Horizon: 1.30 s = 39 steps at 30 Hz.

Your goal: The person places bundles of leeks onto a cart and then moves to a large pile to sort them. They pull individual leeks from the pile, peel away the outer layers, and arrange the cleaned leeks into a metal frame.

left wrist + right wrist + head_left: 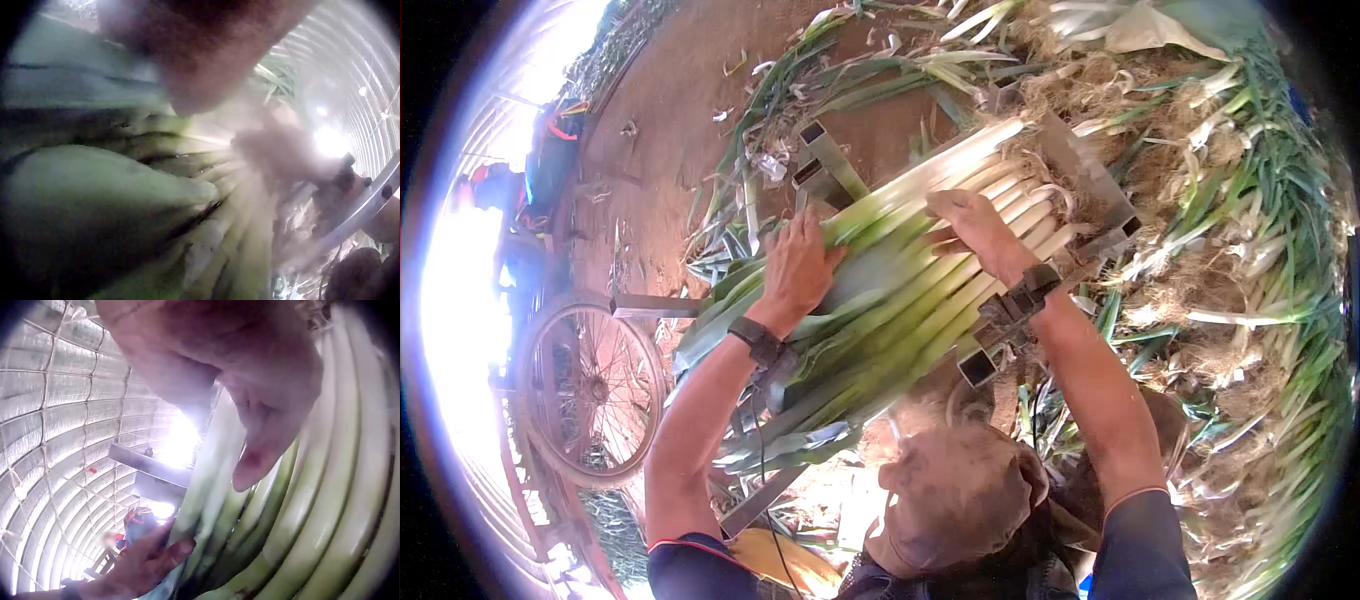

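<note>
A wide layer of leeks (900,270) lies side by side in a metal frame, green leaves at left and white stalks at upper right. My left hand (800,265) rests on the leaves at the far side, fingers extended; it also shows in the right wrist view (140,562). On the paler stalks, my right hand (980,230) has its fingers and thumb bent around a leek at the far edge. In the right wrist view the thumb of the right hand (250,375) lies over the stalks. The left wrist view is blurred, with the left hand (212,56) above the leaves.
Square metal tubes (975,362) of the frame stick out around the leeks. A spoked wheel (595,390) stands at left. More leeks with roots (1250,280) are piled along the right, and loose leaves (870,85) lie on the brown ground (670,120).
</note>
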Tool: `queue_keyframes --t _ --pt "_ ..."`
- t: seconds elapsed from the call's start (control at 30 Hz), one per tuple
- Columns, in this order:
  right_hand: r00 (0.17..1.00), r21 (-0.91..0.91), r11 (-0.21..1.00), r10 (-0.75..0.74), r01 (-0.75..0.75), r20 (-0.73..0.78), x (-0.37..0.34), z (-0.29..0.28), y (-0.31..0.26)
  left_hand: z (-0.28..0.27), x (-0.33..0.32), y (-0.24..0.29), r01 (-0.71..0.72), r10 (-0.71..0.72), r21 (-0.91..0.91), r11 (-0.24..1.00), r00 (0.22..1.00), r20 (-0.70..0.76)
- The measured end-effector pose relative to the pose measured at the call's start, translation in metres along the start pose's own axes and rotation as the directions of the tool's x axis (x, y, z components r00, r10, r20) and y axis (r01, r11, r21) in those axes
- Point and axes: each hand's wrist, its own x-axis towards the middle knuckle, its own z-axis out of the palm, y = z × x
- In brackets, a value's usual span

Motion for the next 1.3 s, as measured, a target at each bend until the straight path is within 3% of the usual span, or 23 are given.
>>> queue_keyframes --t 0.1,0.17,0.2,0.3,0.33,0.5,0.57,0.6,0.7,0.97,1.03,1.1,1.17,1.23,1.3 --pt "0.998 0.051 0.998 -0.049 0.047 0.039 -0.01 -0.004 -0.002 -0.014 0.001 0.005 -0.013 0.006 0.125 0.992 0.999 0.051" --pt "0.983 0.004 0.984 -0.175 0.176 -0.045 -0.018 0.005 -0.011 -0.02 0.007 0.007 0.105 -0.115 0.055 0.993 0.967 0.229" --pt "0.984 -0.01 0.984 -0.178 0.178 -0.003 -0.019 0.005 -0.017 -0.013 0.004 0.001 0.017 -0.02 0.044 0.999 0.998 0.06" --pt "0.96 -0.11 0.956 -0.265 0.273 0.087 -0.007 0.004 -0.023 -0.015 0.008 0.004 0.034 -0.031 0.059 0.998 0.998 -0.058" --pt "0.98 -0.212 0.957 -0.19 0.197 0.054 -0.013 0.011 -0.039 -0.019 0.007 0.005 0.018 -0.014 0.043 0.999 0.996 -0.087" --pt "0.969 -0.321 0.915 -0.236 0.246 0.069 0.018 0.001 -0.02 0.008 0.009 -0.002 0.084 -0.084 -0.007 0.996 0.996 -0.016" --pt "0.959 -0.365 0.887 -0.266 0.282 0.094 0.017 -0.008 -0.015 0.012 0.011 -0.005 -0.019 0.01 -0.079 0.997 0.994 -0.104" --pt "0.957 -0.276 0.916 -0.286 0.29 0.058 0.017 -0.01 -0.012 0.013 0.01 -0.007 0.036 -0.038 -0.113 0.993 0.999 -0.018" --pt "0.967 -0.133 0.958 -0.256 0.255 0.009 -0.002 -0.012 -0.015 0.002 0.01 -0.003 0.06 -0.056 -0.148 0.987 0.998 0.031" --pt "0.979 -0.184 0.964 -0.171 0.19 0.112 -0.019 -0.013 -0.002 -0.027 -0.007 -0.005 0.025 -0.024 -0.053 0.998 1.0 0.009" --pt "0.95 -0.241 0.919 -0.308 0.313 0.061 -0.029 -0.016 0.0 -0.044 -0.014 -0.02 0.003 -0.003 0.001 1.0 0.999 0.039" --pt "0.956 -0.076 0.953 -0.29 0.292 0.047 -0.055 -0.019 -0.017 -0.06 -0.031 -0.049 0.047 -0.046 -0.009 0.999 0.998 0.053" --pt "0.964 -0.029 0.964 -0.267 0.266 -0.022 -0.081 -0.018 -0.037 -0.084 -0.051 -0.075 0.04 -0.038 -0.025 0.999 0.996 0.087" --pt "0.937 0.049 0.936 -0.349 0.349 -0.002 -0.098 -0.031 -0.04 -0.123 -0.075 -0.082 0.083 -0.085 0.018 0.996 0.986 0.141" --pt "0.933 0.118 0.926 -0.359 0.359 -0.02 -0.12 -0.039 -0.049 -0.158 -0.099 -0.086 0.224 -0.23 0.062 0.973 0.895 0.381"
